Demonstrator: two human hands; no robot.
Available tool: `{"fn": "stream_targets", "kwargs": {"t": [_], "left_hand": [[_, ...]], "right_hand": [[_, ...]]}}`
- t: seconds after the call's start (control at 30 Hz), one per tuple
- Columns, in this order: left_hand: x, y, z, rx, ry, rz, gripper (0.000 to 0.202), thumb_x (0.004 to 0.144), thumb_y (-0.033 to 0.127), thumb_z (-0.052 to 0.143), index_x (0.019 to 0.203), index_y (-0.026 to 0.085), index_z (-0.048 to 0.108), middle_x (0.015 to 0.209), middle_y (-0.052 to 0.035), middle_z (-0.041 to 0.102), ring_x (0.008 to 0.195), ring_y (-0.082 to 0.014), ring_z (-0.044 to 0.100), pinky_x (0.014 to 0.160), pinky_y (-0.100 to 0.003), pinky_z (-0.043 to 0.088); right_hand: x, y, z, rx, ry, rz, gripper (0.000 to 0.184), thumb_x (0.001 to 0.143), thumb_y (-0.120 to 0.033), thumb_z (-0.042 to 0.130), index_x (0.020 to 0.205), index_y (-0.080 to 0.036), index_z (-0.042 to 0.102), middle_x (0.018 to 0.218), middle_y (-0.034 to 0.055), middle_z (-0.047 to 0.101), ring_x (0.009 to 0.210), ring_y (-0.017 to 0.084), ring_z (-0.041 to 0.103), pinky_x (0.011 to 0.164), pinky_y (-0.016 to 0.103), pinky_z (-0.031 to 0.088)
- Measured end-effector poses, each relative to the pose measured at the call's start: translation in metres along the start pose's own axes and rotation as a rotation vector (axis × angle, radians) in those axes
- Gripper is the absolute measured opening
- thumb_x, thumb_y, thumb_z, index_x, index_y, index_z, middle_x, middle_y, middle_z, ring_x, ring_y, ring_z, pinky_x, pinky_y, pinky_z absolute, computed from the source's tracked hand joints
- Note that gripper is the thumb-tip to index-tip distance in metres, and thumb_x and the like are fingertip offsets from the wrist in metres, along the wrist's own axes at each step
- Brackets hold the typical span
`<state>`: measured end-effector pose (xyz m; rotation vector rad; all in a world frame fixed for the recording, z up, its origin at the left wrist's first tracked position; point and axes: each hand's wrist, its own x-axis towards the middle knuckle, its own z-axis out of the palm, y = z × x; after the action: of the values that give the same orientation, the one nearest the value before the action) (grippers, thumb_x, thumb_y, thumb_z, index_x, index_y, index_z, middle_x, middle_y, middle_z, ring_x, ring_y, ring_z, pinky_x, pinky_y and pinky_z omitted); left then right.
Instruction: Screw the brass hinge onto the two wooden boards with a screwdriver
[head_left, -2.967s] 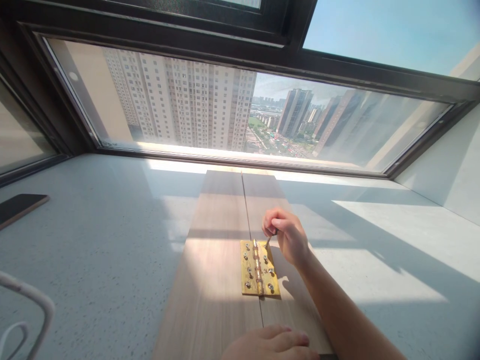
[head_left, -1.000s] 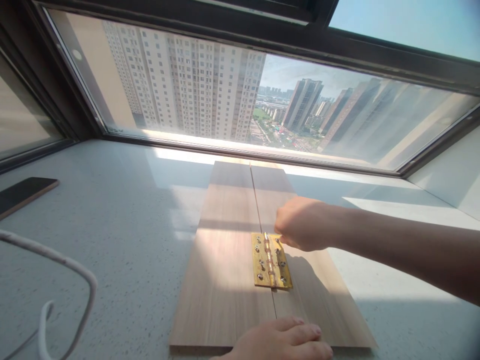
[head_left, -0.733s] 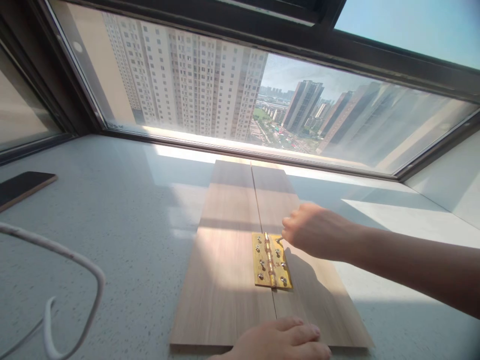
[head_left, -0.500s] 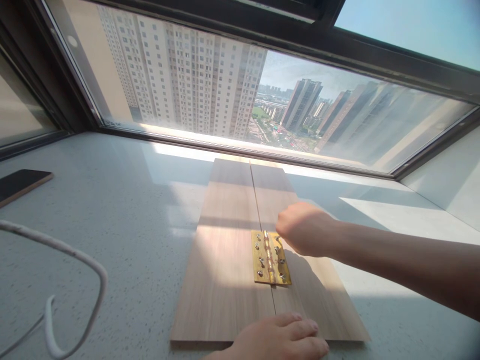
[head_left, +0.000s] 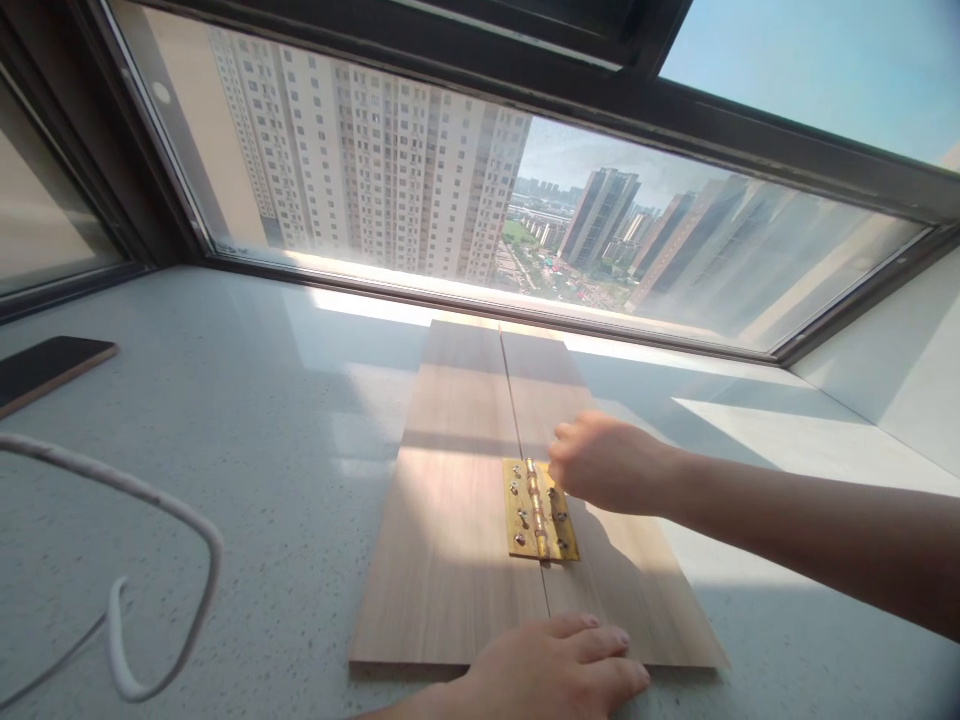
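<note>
Two pale wooden boards, the left board [head_left: 420, 560] and the right board [head_left: 630, 590], lie side by side with a thin seam between them. A brass hinge [head_left: 538, 540] spans that seam, and several screws stick up from its leaves. Closed fingers of my right hand [head_left: 604, 462] are at the hinge's upper right corner; what they pinch, if anything, is hidden. My left hand [head_left: 559, 668] lies flat with its fingers stretched out over the boards' near edge, mostly on the right board.
The boards rest on a speckled white windowsill [head_left: 262, 480]. A dark phone-like slab [head_left: 56, 368] lies at the far left, with a looped white cable [head_left: 169, 505] nearer. A dark-framed window [head_left: 480, 310] stands behind, showing tall buildings outside.
My right hand has turned slightly at the hinge's upper right corner and stays there. The left hand keeps its place on the boards. The whole view has shifted a little.
</note>
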<state>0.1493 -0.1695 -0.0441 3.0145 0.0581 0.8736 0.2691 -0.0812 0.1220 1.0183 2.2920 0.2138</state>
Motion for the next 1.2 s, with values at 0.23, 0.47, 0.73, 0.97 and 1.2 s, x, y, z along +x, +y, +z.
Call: {"fn": "stream_targets", "kwargs": {"t": [0.23, 0.47, 0.73, 0.97, 1.2], "left_hand": [[0.003, 0.003, -0.01, -0.024, -0.074, -0.028, 0.021, 0.095, 0.038, 0.049, 0.104, 0.025, 0.062, 0.121, 0.0002, 0.061, 0.121, -0.0169, 0.051, 0.102, -0.027, 0.04], [0.003, 0.004, -0.012, -0.032, -0.053, -0.045, 0.018, 0.094, 0.036, 0.051, 0.101, 0.024, 0.062, 0.119, 0.0006, 0.062, 0.12, -0.0181, 0.051, 0.103, -0.03, 0.039], [0.003, 0.004, -0.018, -0.045, -0.066, -0.036, 0.017, 0.093, 0.036, 0.053, 0.1, 0.025, 0.064, 0.12, -0.0002, 0.061, 0.121, -0.0188, 0.051, 0.102, -0.031, 0.04], [0.004, 0.004, -0.02, -0.043, -0.07, -0.036, 0.019, 0.092, 0.038, 0.055, 0.1, 0.024, 0.065, 0.119, -0.0006, 0.062, 0.12, -0.019, 0.05, 0.102, -0.031, 0.039], [0.004, 0.004, -0.02, -0.026, -0.06, -0.038, 0.017, 0.091, 0.037, 0.056, 0.097, 0.025, 0.066, 0.117, -0.0001, 0.063, 0.118, -0.0186, 0.053, 0.101, -0.03, 0.041]], "right_hand": [[0.017, 0.016, -0.01, 0.021, -0.164, 0.008, 0.015, 0.069, -0.006, 0.058, 0.069, -0.016, 0.068, 0.07, 0.0086, 0.066, 0.06, 0.019, 0.056, 0.049, 0.03, 0.028], [0.022, 0.009, -0.014, 0.281, -0.242, 0.381, 0.015, 0.068, -0.008, 0.056, 0.069, -0.017, 0.068, 0.072, 0.0088, 0.065, 0.064, 0.021, 0.059, 0.049, 0.029, 0.034], [0.029, 0.017, -0.004, 0.49, -0.246, 0.596, 0.011, 0.067, -0.012, 0.057, 0.068, -0.016, 0.068, 0.074, 0.0101, 0.066, 0.062, 0.019, 0.059, 0.049, 0.03, 0.04], [0.028, 0.023, -0.007, 0.567, -0.41, 0.559, 0.026, 0.075, -0.015, 0.051, 0.053, -0.016, 0.066, 0.051, 0.0053, 0.058, 0.04, 0.012, 0.047, 0.043, 0.028, 0.037], [0.03, 0.002, -0.011, 0.275, -0.261, 0.443, 0.015, 0.064, -0.009, 0.064, 0.051, -0.017, 0.063, 0.062, 0.0094, 0.063, 0.062, 0.024, 0.063, 0.052, 0.033, 0.043]]}}
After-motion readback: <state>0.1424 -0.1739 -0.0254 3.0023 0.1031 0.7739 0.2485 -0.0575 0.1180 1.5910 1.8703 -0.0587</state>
